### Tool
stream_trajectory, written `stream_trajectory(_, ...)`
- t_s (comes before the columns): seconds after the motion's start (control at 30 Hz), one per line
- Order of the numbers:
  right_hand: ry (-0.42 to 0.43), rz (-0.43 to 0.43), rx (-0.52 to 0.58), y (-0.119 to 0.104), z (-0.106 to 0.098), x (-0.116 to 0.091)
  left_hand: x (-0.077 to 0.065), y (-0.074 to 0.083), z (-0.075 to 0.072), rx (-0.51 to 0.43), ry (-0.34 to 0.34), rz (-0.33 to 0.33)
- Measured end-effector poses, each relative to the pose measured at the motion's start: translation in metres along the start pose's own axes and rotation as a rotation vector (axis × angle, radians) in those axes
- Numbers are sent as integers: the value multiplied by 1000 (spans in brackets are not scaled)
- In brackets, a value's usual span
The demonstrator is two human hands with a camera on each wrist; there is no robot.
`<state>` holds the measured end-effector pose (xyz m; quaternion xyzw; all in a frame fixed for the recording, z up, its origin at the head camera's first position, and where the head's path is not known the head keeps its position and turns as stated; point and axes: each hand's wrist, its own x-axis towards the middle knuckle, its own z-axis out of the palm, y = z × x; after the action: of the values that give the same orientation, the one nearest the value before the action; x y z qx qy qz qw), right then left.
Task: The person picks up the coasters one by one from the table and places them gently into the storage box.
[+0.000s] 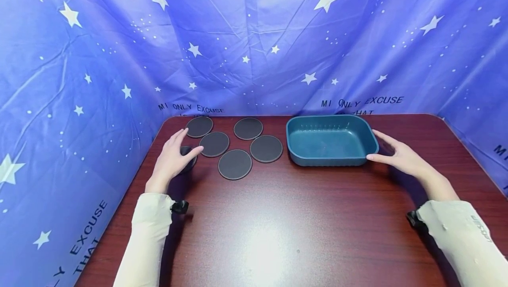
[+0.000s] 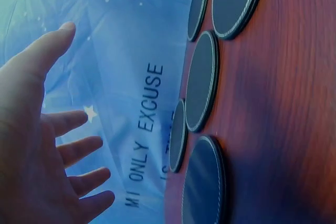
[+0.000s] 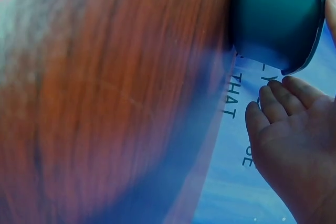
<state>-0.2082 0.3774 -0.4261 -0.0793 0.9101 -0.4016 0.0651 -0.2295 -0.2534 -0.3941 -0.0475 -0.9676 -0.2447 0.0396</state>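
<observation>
Several round black coasters (image 1: 235, 165) with pale stitched edges lie flat at the back left of the table. My left hand (image 1: 172, 157) hovers over the leftmost coaster (image 1: 191, 163), partly covering it in the head view. Its thumb and fingers are spread and hold nothing; the left wrist view shows this hand (image 2: 47, 124) raised off the tabletop. To the right of the coasters stands a teal rectangular box (image 1: 329, 162) with an open top and rounded corners. At its right end is my right hand (image 1: 402, 157), thumb by the front corner, fingers extended beside the rim.
The dark red wood-grain table (image 1: 222, 225) reflects a bright glare near its front middle. Blue cloth with white stars (image 1: 246, 35) hangs behind it and on both sides. Black bands (image 1: 180, 207) sit at both wrists, by the pale sleeves (image 1: 148, 229).
</observation>
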Motion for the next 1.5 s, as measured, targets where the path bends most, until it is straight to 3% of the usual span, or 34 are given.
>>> stream_trajectory(0.17, 14, 3, -12, -1, 0, 0, -2, -16, -2, -94, -11, 14)
stream_trajectory(0.37, 45, -21, -23, -2, 0, 0, -7, -35, -2, -193, -66, -47)
stream_trajectory(0.5, 39, 9, -47, -5, -1, 1, -11, -48, -1, -260, -91, -68)
stream_trajectory(0.73, 39, 38, -69, -9, -3, 2, -15, -67, 5, -357, -74, -48)
stream_trajectory(1.03, 43, 52, -92, -11, -1, 0, -18, -86, 15, -457, -126, -75)
stream_trajectory(1.23, 46, 52, -97, -12, 0, 0, -21, -97, 18, -536, -98, -82)
stream_trajectory(1.5, 43, 51, -87, -13, 0, -1, -26, -102, 16, -625, 19, -95)
